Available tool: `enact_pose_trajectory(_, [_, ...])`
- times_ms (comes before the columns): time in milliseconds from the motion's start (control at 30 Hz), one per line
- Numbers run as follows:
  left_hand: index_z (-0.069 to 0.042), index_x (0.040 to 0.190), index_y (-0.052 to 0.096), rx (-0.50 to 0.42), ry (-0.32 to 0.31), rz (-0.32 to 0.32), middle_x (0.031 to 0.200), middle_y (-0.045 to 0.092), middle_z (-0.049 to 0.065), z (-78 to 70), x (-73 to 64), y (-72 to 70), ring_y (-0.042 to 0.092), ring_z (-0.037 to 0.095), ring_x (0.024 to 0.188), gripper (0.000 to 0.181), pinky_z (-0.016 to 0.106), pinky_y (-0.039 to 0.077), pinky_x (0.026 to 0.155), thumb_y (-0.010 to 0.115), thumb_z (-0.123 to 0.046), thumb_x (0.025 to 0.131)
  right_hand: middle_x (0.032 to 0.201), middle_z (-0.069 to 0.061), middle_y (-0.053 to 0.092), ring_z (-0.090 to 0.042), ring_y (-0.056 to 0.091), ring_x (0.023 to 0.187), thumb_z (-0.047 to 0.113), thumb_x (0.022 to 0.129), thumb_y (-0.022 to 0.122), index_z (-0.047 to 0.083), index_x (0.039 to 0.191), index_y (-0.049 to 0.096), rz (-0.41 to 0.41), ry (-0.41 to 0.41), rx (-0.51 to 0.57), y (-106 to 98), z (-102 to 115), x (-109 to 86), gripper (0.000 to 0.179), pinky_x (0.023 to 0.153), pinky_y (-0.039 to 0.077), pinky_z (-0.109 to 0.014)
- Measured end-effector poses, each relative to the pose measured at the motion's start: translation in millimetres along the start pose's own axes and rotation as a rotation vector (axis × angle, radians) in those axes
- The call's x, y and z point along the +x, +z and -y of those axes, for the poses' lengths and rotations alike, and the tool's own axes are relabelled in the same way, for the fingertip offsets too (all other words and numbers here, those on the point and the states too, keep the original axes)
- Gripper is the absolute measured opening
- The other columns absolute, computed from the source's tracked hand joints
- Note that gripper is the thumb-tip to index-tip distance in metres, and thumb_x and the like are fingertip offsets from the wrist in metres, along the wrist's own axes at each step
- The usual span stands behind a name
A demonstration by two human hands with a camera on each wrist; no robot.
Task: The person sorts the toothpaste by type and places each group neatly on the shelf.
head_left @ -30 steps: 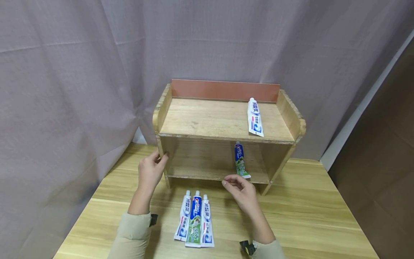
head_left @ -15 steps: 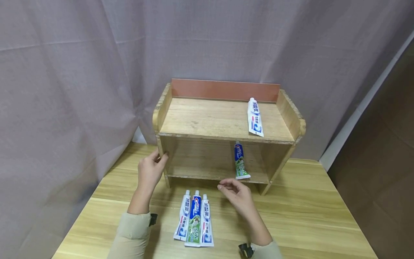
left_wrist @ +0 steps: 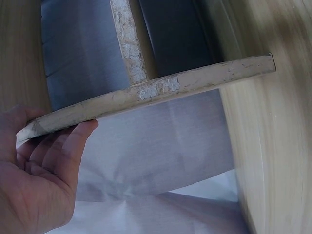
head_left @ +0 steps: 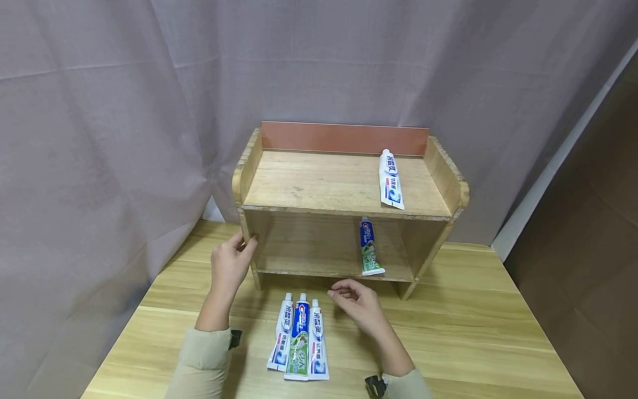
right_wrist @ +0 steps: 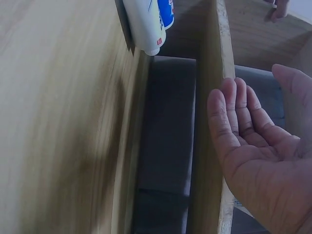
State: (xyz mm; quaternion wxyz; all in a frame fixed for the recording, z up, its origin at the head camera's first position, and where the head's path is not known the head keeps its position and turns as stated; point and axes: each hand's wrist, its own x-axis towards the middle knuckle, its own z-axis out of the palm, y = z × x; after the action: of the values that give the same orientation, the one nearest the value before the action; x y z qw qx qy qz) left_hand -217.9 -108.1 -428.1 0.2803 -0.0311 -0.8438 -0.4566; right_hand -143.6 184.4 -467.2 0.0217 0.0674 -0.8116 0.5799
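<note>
My left hand [head_left: 230,266] grips the left side panel of a small wooden shelf [head_left: 319,185]; in the left wrist view the panel edge [left_wrist: 195,80] runs between thumb and fingers. Bare of any object, my right hand [head_left: 361,307] hovers in front of the lower shelf, its fingers loosely bent. Just left of it lie three toothpaste tubes side by side on the table: a white one [head_left: 283,335], a blue-green one [head_left: 299,338] and another white one [head_left: 318,343]. A blue-green toothpaste tube [head_left: 368,246] lies on the lower shelf, and a white toothpaste tube [head_left: 391,180] on the upper.
The shelf stands towards the back of the wooden table [head_left: 478,332]. A grey curtain [head_left: 319,66] hangs behind it. At the right is a brown panel [head_left: 583,210]. The shelf has a reddish back strip [head_left: 344,138] along the top.
My right hand has drawn back from the blue-green tube on the lower shelf, moving left and nearer to the tubes on the table. The left hand keeps its hold on the shelf.
</note>
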Motion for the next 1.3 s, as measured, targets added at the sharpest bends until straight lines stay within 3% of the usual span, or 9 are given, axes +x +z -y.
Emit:
enact_pose_trajectory(167, [-0.011,0.101,0.079,0.009,0.001,-0.002,0.096,0.075,0.017,-1.5,0.0,0.0,0.075,0.033,0.079,0.016,0.043,0.065,0.065,0.071,-0.022,0.092,0.091,-0.009,0.07,-0.023,0.067,0.084,0.006,0.088,0.076,-0.002,0.1,0.07,-0.031,-0.029,-0.002,1.4,8.2,-4.5,0.016,0.074,0.058,-0.022])
enact_pose_trajectory(433, [-0.011,0.1,0.078,0.009,-0.007,0.001,0.097,0.075,0.017,-0.2,-1.1,0.1,0.075,0.033,0.08,0.015,0.043,0.065,0.065,0.071,-0.021,0.092,0.093,0.001,0.071,-0.016,0.067,0.085,0.026,0.088,0.078,0.009,0.104,0.072,0.03,-0.005,-0.051,3.0,-32.4,6.7,0.024,0.077,0.06,-0.025])
enact_pose_trajectory(700, [-0.011,0.097,0.078,0.006,0.004,-0.005,0.096,0.075,0.016,0.4,-0.7,0.9,0.075,0.034,0.08,0.013,0.043,0.065,0.066,0.072,-0.021,0.092,0.093,-0.002,0.072,-0.016,0.068,0.085,0.022,0.09,0.077,0.008,0.102,0.072,0.061,-0.039,-0.06,7.2,-36.4,6.3,0.02,0.077,0.06,-0.025])
enact_pose_trajectory(933, [-0.01,0.098,0.078,-0.01,0.002,-0.005,0.097,0.075,0.018,-0.4,-0.3,1.0,0.075,0.034,0.082,0.013,0.04,0.065,0.068,0.072,-0.02,0.092,0.093,-0.003,0.072,-0.017,0.068,0.084,0.02,0.091,0.074,0.0,0.108,0.071,0.146,-0.038,-0.105,11.6,-42.3,5.7,0.026,0.075,0.06,-0.024])
enact_pose_trajectory(1067, [-0.01,0.101,0.078,-0.018,-0.002,0.004,0.098,0.075,0.018,0.0,-0.9,1.1,0.075,0.035,0.083,0.015,0.04,0.064,0.068,0.071,-0.02,0.092,0.093,-0.004,0.072,-0.02,0.068,0.083,0.023,0.092,0.073,0.002,0.106,0.071,0.183,-0.021,-0.121,13.3,-44.4,4.5,0.025,0.072,0.06,-0.024])
enact_pose_trajectory(1300, [-0.01,0.101,0.078,-0.014,0.012,-0.013,0.098,0.075,0.019,0.8,-1.5,0.8,0.075,0.035,0.08,0.015,0.043,0.065,0.065,0.071,-0.019,0.092,0.085,-0.009,0.072,-0.028,0.069,0.076,0.027,0.093,0.072,0.0,0.101,0.071,0.284,0.063,-0.117,16.5,-45.1,2.5,0.028,0.063,0.061,-0.029])
